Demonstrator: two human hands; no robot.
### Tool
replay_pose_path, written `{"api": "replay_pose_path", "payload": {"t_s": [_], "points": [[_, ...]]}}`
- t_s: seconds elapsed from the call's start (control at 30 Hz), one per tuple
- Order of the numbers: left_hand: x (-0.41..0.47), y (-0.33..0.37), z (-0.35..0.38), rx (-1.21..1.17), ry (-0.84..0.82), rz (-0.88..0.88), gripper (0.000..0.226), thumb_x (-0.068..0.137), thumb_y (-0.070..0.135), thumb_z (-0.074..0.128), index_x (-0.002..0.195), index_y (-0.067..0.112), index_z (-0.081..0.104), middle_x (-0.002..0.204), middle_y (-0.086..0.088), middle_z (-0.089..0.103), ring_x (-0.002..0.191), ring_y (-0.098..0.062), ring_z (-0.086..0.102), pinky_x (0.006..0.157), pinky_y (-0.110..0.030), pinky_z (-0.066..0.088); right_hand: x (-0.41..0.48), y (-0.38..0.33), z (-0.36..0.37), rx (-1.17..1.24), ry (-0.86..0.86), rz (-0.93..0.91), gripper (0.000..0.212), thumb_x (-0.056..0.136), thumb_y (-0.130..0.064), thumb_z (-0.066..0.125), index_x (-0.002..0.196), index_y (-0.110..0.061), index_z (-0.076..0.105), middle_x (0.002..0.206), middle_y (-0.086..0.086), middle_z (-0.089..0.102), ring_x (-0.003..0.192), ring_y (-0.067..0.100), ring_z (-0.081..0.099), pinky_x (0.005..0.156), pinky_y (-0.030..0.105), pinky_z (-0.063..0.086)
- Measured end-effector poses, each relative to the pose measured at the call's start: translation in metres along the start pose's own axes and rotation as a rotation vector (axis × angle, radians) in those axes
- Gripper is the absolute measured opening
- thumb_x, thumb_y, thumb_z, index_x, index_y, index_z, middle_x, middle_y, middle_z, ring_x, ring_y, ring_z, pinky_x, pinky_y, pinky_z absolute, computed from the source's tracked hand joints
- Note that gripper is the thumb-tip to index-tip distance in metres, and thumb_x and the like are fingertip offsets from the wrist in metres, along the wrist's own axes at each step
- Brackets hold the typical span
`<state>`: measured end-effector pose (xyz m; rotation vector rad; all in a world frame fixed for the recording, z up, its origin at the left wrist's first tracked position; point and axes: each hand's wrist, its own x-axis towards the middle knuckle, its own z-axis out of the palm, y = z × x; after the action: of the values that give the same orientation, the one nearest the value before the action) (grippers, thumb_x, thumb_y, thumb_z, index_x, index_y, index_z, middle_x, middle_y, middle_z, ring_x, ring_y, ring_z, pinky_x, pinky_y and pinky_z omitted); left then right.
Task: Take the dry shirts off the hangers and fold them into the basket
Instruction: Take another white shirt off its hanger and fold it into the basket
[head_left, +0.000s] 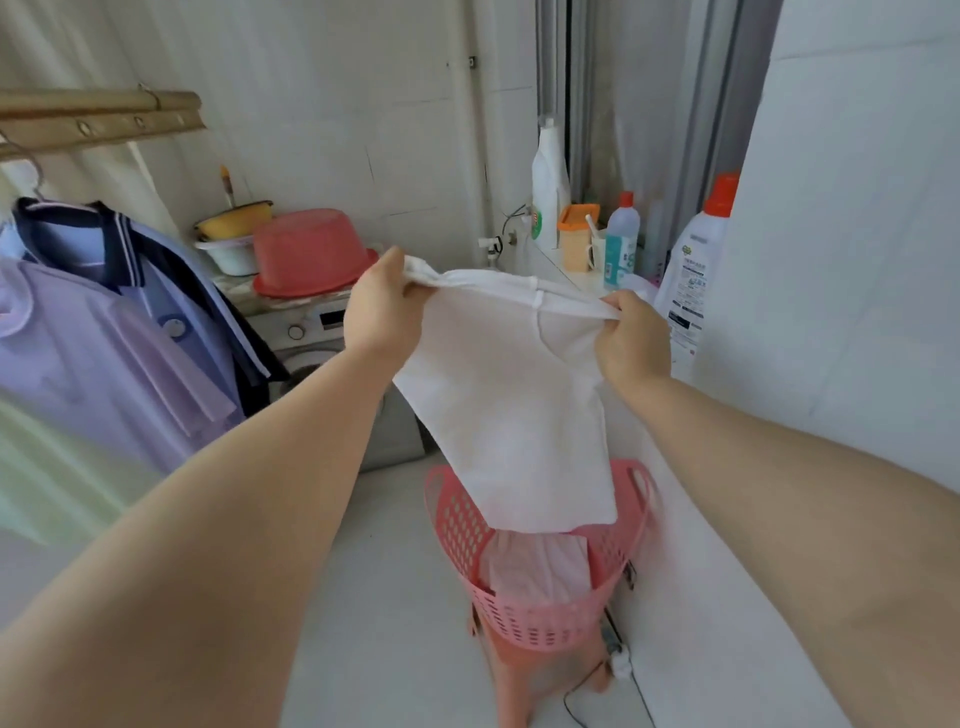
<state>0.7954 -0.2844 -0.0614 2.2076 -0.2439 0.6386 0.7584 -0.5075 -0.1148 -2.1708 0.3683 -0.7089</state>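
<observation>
Home laundry corner, white-tiled.
Front-loading washing machine (311, 345) against the wall, an upturned red basin (311, 252) and stacked bowls (234, 231) on top. Polo shirts (93, 353) on hangers (32, 169) from a drying rail (104, 117) at left. Detergent bottles (691, 280) lined along a ledge (550, 260) at right. Pink perforated laundry basket (545, 618) on a stool (519, 680), cloth inside. Walls (363, 104) tiled white.
</observation>
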Motion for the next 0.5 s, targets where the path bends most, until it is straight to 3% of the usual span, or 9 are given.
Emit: {"api": "replay_pose_path", "payload": {"t_s": [0.07,0.17,0.23,0.37,0.43,0.5], "points": [[-0.025,-0.005,0.003,-0.063,-0.175,-0.012,0.006,0.088,0.008,0.062,0.084,0.011,0.058,0.079,0.004,0.061,0.08,-0.024,0.06,0.073,-0.037,0.051,-0.021,0.021,-0.001,-0.025,-0.013,0.057,0.032,0.09,-0.001,0.041,0.114,-0.005,0.062,0.116,0.017,0.063,0.108,0.035,0.055,0.087,0.036,0.044],[-0.083,-0.018,0.002,-0.122,-0.467,-0.087,0.01,0.088,0.005,0.064,0.081,0.011,0.06,0.069,0.003,0.056,0.074,-0.017,0.054,0.06,-0.019,0.043,-0.067,0.056,-0.008,-0.095,-0.069,0.122,0.032,0.087,-0.003,0.042,0.11,-0.006,0.065,0.113,0.016,0.064,0.106,0.034,0.056,0.082,0.033,0.043],[-0.129,-0.032,-0.004,-0.084,-0.617,-0.131,0.012,0.086,0.005,0.067,0.078,0.013,0.061,0.07,0.003,0.056,0.076,-0.014,0.053,0.061,-0.016,0.04,-0.112,0.081,-0.011,-0.186,-0.15,0.132,0.032,0.087,-0.004,0.045,0.108,-0.009,0.068,0.11,0.015,0.065,0.102,0.034,0.059,0.079,0.032,0.044],[-0.206,-0.063,-0.01,0.144,-0.997,-0.22,0.008,0.083,0.016,0.072,0.084,0.015,0.064,0.083,0.005,0.061,0.084,-0.013,0.056,0.075,-0.022,0.043,-0.198,0.128,-0.014,-0.336,-0.279,0.263,0.031,0.089,-0.026,0.045,0.105,-0.013,0.067,0.096,0.004,0.059,0.087,0.032,0.06,0.067,0.029,0.037],[-0.238,-0.076,-0.01,0.25,-1.163,-0.229,0.013,0.078,0.023,0.075,0.088,0.019,0.066,0.091,0.005,0.066,0.092,-0.016,0.06,0.086,-0.029,0.047,-0.233,0.135,-0.019,-0.424,-0.291,0.342,0.028,0.091,-0.026,0.047,0.108,-0.014,0.065,0.084,-0.004,0.046,0.08,0.028,0.053,0.067,0.029,0.035],[-0.266,-0.084,-0.01,0.345,-1.266,-0.231,0.027,0.074,0.029,0.077,0.099,0.023,0.07,0.102,0.006,0.069,0.101,-0.019,0.062,0.096,-0.036,0.047,-0.261,0.136,-0.023,-0.521,-0.409,0.353,0.028,0.091,-0.018,0.047,0.11,-0.023,0.067,0.095,0.0,0.058,0.089,0.029,0.058,0.071,0.028,0.041]]}}
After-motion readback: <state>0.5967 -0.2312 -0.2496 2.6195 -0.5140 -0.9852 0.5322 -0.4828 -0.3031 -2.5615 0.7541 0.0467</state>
